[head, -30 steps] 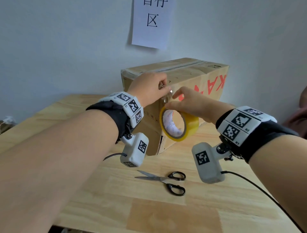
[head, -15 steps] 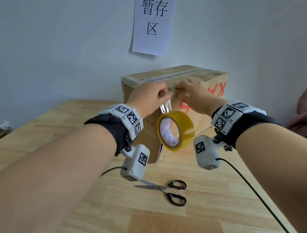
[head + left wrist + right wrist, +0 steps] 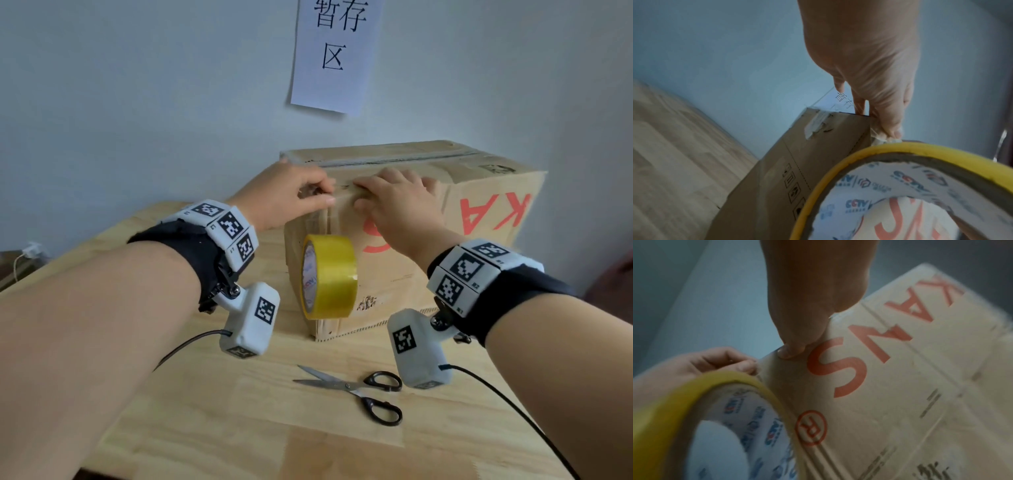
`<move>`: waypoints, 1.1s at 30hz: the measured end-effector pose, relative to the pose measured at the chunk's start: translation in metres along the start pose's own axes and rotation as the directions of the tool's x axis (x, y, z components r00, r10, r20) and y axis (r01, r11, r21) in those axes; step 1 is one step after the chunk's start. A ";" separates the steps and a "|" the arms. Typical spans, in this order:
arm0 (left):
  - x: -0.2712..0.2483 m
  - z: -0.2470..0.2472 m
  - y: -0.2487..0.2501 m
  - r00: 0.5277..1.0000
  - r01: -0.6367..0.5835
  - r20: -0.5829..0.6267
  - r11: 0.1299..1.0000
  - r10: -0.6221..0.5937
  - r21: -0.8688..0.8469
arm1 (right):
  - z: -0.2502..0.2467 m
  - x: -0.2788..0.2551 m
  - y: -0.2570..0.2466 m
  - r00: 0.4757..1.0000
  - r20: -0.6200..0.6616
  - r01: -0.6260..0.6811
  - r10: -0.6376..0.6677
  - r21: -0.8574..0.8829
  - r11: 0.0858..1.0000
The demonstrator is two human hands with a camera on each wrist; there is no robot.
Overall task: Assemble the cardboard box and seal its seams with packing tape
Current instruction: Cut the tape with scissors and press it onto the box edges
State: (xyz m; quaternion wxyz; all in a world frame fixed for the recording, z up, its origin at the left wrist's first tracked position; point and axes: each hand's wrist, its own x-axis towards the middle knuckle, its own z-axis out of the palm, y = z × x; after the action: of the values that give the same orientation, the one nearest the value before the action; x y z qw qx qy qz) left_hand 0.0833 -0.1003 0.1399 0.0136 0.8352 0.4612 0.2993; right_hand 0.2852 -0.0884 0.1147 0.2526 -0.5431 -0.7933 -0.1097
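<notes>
My left hand (image 3: 291,195) sits at the top near corner of the cardboard box (image 3: 404,274), its thumb and fingers curled and pinching the free end of the clear tape strip (image 3: 320,219) against the corner edge. My right hand (image 3: 394,202) lies just beside it, fingers flat over the box's top edge and the thumb pressed onto the strip on the front face; it grips nothing. The box stands closed on the wooden table (image 3: 239,428), close to the wall, with an older band of tape running along its top seam. Its front face carries big red letters upside down; from the right wrist view I read "S", "N", "A" and part of a "K", with a circled "R" mark below the "S". The side face shows small black handling symbols, too small to read. The yellow packing tape roll (image 3: 329,277) hangs from the strip below my hands, against the box's near corner and off the table. Its white core is printed with "CCTV" in blue plus a logo I cannot make out. Black-handled scissors (image 3: 356,390) lie on the table in front of the box, blades slightly apart. A paper sign (image 3: 335,54) on the wall above reads "暂存区"
</notes>
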 end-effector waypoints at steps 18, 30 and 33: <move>-0.047 0.000 -0.002 0.939 0.246 -0.188 0.945 -0.287 -0.215 | -0.009 0.008 -0.060 0.986 0.103 0.113 -0.127 0.130 0.985; -0.073 -0.005 0.034 0.734 0.649 0.360 0.436 -0.577 -0.624 | -0.004 0.010 -0.069 0.998 0.053 0.011 -0.014 0.060 0.998; -0.070 -0.006 0.041 0.737 0.641 0.324 0.463 -0.593 -0.612 | -0.005 0.010 -0.070 0.997 0.071 -0.005 0.001 0.060 0.998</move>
State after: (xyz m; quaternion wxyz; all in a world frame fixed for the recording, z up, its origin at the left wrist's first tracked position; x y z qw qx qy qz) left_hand 0.0836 -0.1802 0.1232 0.4452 0.5520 0.5838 0.3953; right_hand 0.2196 -0.1102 0.1314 0.2406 -0.5399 -0.8039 -0.0664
